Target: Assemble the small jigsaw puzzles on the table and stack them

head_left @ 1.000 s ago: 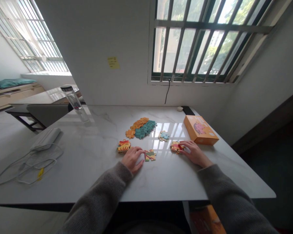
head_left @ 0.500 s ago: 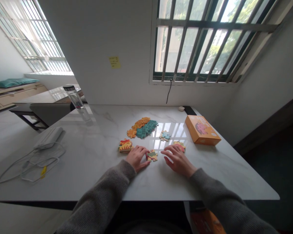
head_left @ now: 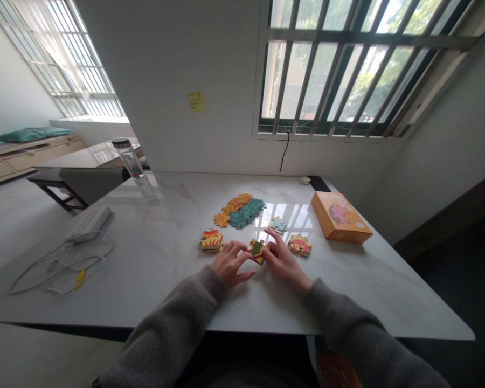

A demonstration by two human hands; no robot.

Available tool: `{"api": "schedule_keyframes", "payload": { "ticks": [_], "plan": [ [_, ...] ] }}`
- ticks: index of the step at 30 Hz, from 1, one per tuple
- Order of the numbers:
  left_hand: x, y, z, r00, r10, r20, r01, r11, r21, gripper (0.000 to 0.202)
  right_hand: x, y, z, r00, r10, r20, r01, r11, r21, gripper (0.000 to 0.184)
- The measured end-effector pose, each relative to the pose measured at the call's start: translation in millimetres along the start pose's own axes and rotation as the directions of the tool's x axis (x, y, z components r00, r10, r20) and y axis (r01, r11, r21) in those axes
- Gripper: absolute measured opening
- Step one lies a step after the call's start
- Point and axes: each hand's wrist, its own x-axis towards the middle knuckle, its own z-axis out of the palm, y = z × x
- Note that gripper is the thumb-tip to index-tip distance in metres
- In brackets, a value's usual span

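Observation:
A jigsaw piece point(head_left: 258, 251) with a green and yellow print is tilted up off the white tabletop in front of me. My right hand point(head_left: 286, 262) pinches its right side between thumb and fingers, the index finger raised away. On the other side, my left hand point(head_left: 230, 263) has its fingers apart, a fingertip at the piece's left edge. Just beyond the left hand lies a small stack of red and yellow jigsaw pieces point(head_left: 212, 241). Pink and yellow pieces point(head_left: 300, 245) are stacked right of my right hand, and light-blue pieces point(head_left: 277, 224) farther back.
Orange pieces point(head_left: 239, 202) and teal pieces point(head_left: 247, 212) lie spread together behind the hands. An orange box point(head_left: 340, 216) sits at the right. A white device point(head_left: 90, 225) with a looped cable point(head_left: 64, 257) is at the left, and a glass bottle point(head_left: 128, 158) stands behind it.
My right hand has moved left and taken hold of the jigsaw piece, which is now tilted up. The pink and yellow stack is uncovered. The whole view has shifted slightly.

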Motion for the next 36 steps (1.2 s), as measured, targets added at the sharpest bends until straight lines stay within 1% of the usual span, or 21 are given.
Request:
{"api": "schedule_keyframes", "payload": {
  "ticks": [2,4,6,7,9,10,12,15,18,20,23,26,27,29,30,31,32,34,35,36],
  "plan": [
    [-2,1,0.5,0.999,-0.012,0.036,0.013,0.999,-0.029,0.030,-1,-2,-4,0.999,0.007,0.040,-0.005,0.999,-0.050,0.062],
    [-3,1,1.3,0.997,-0.013,0.073,0.018,0.998,-0.063,0.036,-3,-4,-6,0.994,0.014,0.112,-0.005,0.997,-0.080,0.063],
    [-4,1,1.7,0.994,0.027,0.101,-0.018,0.996,-0.083,0.036,-4,-4,-6,0.986,0.019,0.163,-0.006,0.997,-0.081,0.064],
    [-4,0,1.1,0.993,0.051,0.103,-0.043,0.996,-0.079,0.033,-4,-4,-6,0.985,0.017,0.172,-0.005,0.998,-0.069,0.065],
    [-3,-6,-3.0,0.995,0.076,0.071,-0.073,0.997,-0.039,0.027,-4,-4,-6,0.986,0.004,0.167,0.001,0.999,-0.034,0.067],
    [-3,-10,-7.0,0.996,0.072,0.047,-0.072,0.997,-0.012,0.026,-4,-4,-6,0.987,-0.003,0.159,0.007,1.000,-0.022,0.067],
    [-3,-25,-18.5,1.000,0.030,-0.009,-0.030,0.999,0.031,0.026,-4,-5,-7,0.989,-0.018,0.144,0.022,0.999,-0.027,0.064],
    [-9,-55,-39.8,0.994,-0.090,-0.058,0.094,0.993,0.064,0.026,-6,-8,-9,0.989,-0.030,0.144,0.045,0.994,-0.097,0.059],
    [-21,-86,-55.2,0.983,-0.182,0.009,0.181,0.979,0.093,0.024,-8,-9,-9,0.986,-0.049,0.159,0.076,0.983,-0.169,0.059],
    [-31,-99,-59.1,0.970,-0.238,0.050,0.232,0.967,0.104,0.024,-8,-9,-8,0.984,-0.058,0.167,0.091,0.975,-0.201,0.059],
    [-41,-110,-58.3,0.942,-0.304,0.140,0.289,0.950,0.114,0.024,-8,-8,-8,0.983,-0.069,0.167,0.107,0.968,-0.226,0.059],
    [-45,-117,-55.7,0.919,-0.326,0.224,0.309,0.945,0.108,0.028,-8,-8,-8,0.984,-0.077,0.161,0.115,0.964,-0.241,0.058],
    [-44,-120,-55.0,0.915,-0.326,0.236,0.311,0.945,0.099,0.032,-8,-8,-9,0.984,-0.080,0.161,0.118,0.962,-0.245,0.058],
    [-38,-125,-53.5,0.905,-0.326,0.273,0.315,0.945,0.084,0.051,-8,-8,-9,0.983,-0.087,0.162,0.127,0.959,-0.253,0.058],
    [-34,-127,-52.5,0.890,-0.330,0.313,0.319,0.944,0.086,0.065,-7,-8,-9,0.982,-0.091,0.164,0.131,0.958,-0.256,0.058],
    [-29,-129,-51.3,0.865,-0.338,0.372,0.325,0.941,0.100,0.078,-7,-8,-9,0.982,-0.094,0.165,0.135,0.957,-0.259,0.057],
    [-23,-131,-49.8,0.826,-0.352,0.440,0.329,0.935,0.131,0.090,-7,-8,-9,0.982,-0.096,0.165,0.138,0.956,-0.260,0.057],
    [-10,-132,-46.0,0.720,-0.402,0.566,0.329,0.916,0.232,0.105,-7,-7,-10,0.981,-0.103,0.162,0.142,0.956,-0.257,0.057],
    [-4,-132,-43.7,0.668,-0.433,0.605,0.323,0.902,0.288,0.109,-7,-7,-10,0.981,-0.105,0.160,0.144,0.957,-0.254,0.057],
    [2,-132,-41.2,0.630,-0.462,0.624,0.317,0.887,0.337,0.110,-7,-7,-10,0.982,-0.106,0.158,0.144,0.957,-0.251,0.057]
  ]
}}
